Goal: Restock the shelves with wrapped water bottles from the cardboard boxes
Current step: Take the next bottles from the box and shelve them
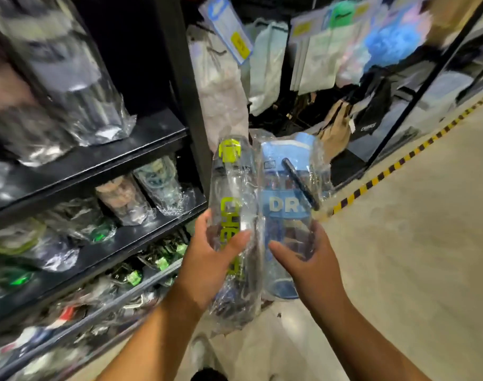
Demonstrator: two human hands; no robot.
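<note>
Forward, hands (210, 266) (310, 261) around wrapped bottles (235, 188) (283, 196)

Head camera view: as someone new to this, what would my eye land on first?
At the centre, two plastic-wrapped water bottles are held side by side: the left hand grips a clear bottle with lime-green lettering, and the right hand grips a pale blue bottle. On the left, black shelves are crowded with more wrapped bottles. A yellow-and-black striped line crosses the floor on the right.

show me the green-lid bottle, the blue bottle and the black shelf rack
green-lid bottle (235, 188), head view, on its clear body below the lid
blue bottle (285, 206), head view, on its white lettering
black shelf rack (163, 127), head view, on a bare shelf board
</note>
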